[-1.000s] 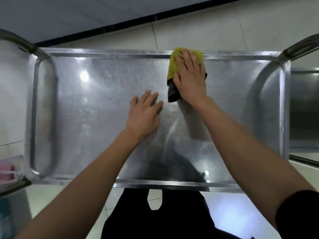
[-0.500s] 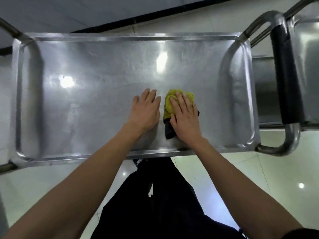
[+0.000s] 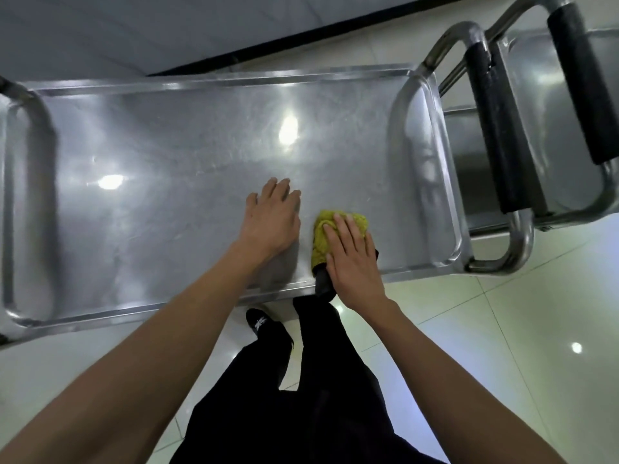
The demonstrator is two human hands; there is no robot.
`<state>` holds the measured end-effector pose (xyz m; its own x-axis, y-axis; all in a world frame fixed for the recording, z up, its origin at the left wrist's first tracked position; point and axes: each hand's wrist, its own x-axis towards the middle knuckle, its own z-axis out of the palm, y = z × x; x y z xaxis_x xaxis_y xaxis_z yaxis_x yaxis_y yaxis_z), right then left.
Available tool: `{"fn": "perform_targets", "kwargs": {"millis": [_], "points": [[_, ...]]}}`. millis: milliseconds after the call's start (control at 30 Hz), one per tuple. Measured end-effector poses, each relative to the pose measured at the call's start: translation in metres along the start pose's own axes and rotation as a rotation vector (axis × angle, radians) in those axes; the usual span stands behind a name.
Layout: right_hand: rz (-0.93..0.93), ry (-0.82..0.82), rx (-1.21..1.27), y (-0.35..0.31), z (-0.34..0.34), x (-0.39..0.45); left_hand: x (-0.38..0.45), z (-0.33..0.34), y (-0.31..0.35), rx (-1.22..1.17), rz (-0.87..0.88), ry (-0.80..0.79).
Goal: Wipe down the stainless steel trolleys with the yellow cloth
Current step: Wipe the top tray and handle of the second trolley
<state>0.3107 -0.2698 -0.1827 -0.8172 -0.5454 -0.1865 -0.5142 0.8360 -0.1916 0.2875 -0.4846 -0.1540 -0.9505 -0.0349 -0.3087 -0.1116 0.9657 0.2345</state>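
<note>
Glossy scuffed steel trolley [image 3: 167, 155], nubbly yellow cloth [image 3: 323, 236], glossy floor tiles [image 3: 502, 329]

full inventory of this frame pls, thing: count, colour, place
trolley top: 1, stainless steel, centre, lamp glare on it
yellow cloth: 1, yellow with a dark underside, near edge of the trolley top, under the right hand
second trolley: 1, steel, right, beside the first
handle grips: 2, black, on steel handles at right
floor: pale glossy tiles, below
skirting strip: 1, black, top
shoe: 1, black, under the near edge
trousers: black, bottom centre
left hand: flat on the steel
right hand: fingers straight, pressing the cloth
</note>
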Motion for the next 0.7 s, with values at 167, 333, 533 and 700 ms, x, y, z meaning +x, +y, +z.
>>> {"fn": "perform_targets", "kwargs": {"millis": [167, 333, 533, 700], "points": [[0.003, 0.044, 0.029, 0.017, -0.007, 0.053, 0.039, -0.013, 0.004, 0.042, -0.060, -0.014], [-0.060, 0.066, 0.050, 0.036, -0.020, 0.122, 0.074, -0.027, 0.001, 0.027, -0.115, 0.022], [-0.096, 0.054, 0.063, 0.053, -0.044, 0.222, 0.096, -0.027, 0.002, 0.029, -0.186, 0.035], [-0.096, 0.033, 0.036, 0.055, -0.064, 0.295, 0.098, -0.023, 0.002, 0.058, -0.188, 0.068]]}}
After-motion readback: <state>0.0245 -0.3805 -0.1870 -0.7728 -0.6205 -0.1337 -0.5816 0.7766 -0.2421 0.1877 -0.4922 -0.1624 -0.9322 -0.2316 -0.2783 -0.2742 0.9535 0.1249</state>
